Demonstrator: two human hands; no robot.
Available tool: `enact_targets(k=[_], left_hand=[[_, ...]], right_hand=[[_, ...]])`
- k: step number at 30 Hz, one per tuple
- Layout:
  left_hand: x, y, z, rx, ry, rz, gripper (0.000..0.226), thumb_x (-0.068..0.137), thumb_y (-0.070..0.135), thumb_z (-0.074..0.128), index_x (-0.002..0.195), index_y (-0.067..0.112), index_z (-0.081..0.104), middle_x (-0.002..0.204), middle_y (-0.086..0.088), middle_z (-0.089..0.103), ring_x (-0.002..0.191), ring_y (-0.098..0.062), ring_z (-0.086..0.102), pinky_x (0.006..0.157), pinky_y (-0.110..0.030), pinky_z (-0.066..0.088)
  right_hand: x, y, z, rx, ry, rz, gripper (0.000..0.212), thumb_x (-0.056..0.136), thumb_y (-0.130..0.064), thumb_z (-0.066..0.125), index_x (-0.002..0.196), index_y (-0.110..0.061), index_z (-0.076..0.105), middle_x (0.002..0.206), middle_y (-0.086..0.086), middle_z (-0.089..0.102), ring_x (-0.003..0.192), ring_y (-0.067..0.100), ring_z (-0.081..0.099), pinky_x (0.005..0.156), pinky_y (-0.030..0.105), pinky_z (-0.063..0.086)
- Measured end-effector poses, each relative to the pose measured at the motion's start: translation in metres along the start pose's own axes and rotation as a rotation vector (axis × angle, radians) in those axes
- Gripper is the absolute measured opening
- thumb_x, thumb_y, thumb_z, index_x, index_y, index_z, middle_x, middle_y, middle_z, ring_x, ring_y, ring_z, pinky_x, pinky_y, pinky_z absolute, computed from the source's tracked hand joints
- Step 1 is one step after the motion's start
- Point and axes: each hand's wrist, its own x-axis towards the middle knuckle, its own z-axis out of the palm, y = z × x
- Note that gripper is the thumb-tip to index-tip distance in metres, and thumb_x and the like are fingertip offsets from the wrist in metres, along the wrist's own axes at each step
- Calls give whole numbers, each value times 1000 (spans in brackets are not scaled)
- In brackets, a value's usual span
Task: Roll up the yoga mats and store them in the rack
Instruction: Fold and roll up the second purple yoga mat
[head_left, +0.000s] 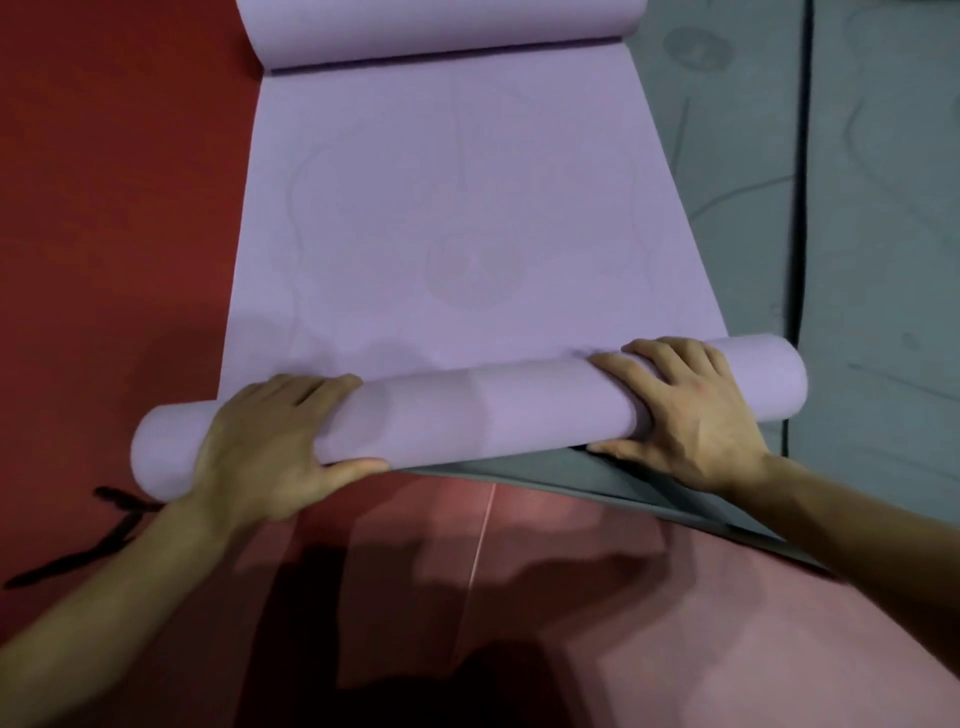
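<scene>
Purple mat (467, 218), half-rolled, both hands (270, 447) gripping roll

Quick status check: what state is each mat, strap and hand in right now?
Purple mat: partly rolled at the near end, the rest flat, far end curled over.
Grey mat: unrolled, flat beside the purple one, near corner under the roll.
Pink mat: unrolled, flat on the floor.
Black strap: loose on the red floor.
Left hand: gripping the roll.
Right hand: gripping the roll.

Both arms reach forward; left hand (265, 447) and right hand (685, 410) lie palm-down, fingers (660, 353) curled, thumbs tucked near.
</scene>
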Motion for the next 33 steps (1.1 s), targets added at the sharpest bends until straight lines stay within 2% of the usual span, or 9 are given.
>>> enact_targets(k=[6,9,13,16,19,23,25,29,33], left_hand=[[-8,6,13,0,146,17,82,81,73,59,139,15,62,133,-8,65,119,-31,64,116,-55,33],[-7,10,17,-9,159,8,81,84,71,58,143,16,57,139,-8,62,126,-32,59,113,-53,35],[-2,5,18,-10,186,-21,79,85,72,57,140,16,61,132,-6,66,116,-31,63,103,-47,42],[7,0,15,-18,138,-26,79,85,75,52,139,18,61,130,-4,68,114,-29,65,100,-46,45],[18,-4,10,-9,46,-49,79,86,75,45,144,22,55,136,-2,64,122,-26,60,107,-48,40],[18,4,11,-34,150,-53,65,96,61,46,147,20,52,145,-5,56,133,-27,52,115,-50,31],[20,7,14,-12,143,-69,67,96,61,45,150,20,47,149,-5,53,138,-30,48,116,-52,29],[32,2,15,10,89,-69,73,93,69,40,148,22,47,145,-3,54,132,-28,51,112,-50,31],[38,-4,14,-15,84,-70,74,92,70,39,148,24,48,143,0,56,130,-25,53,111,-46,32]], right_hand=[[14,9,-3,10,-57,-52,89,80,-85,53,147,-27,53,129,10,62,113,38,57,101,50,41],[28,15,-7,13,-91,-71,91,79,-87,52,148,-28,52,129,6,62,112,34,59,103,47,41],[12,3,1,-12,93,-14,85,82,-77,63,145,-21,57,139,19,55,128,40,53,119,60,26],[-2,-9,6,-16,130,81,80,89,-72,56,149,-20,53,147,23,49,139,45,43,119,66,19],[9,-10,5,-34,62,125,79,92,-74,41,153,-25,48,149,21,48,142,44,39,118,67,17],[40,-3,3,-37,20,180,75,93,-76,29,146,-30,51,139,16,57,132,39,49,118,66,21],[50,0,1,-34,-7,194,74,93,-77,27,145,-31,52,138,13,59,130,38,50,118,66,21],[51,0,2,-56,33,190,74,93,-77,30,151,-33,47,154,13,47,141,42,40,118,68,19],[29,-10,11,-56,104,126,81,90,-78,40,156,-31,42,154,19,41,144,44,35,120,69,11]])
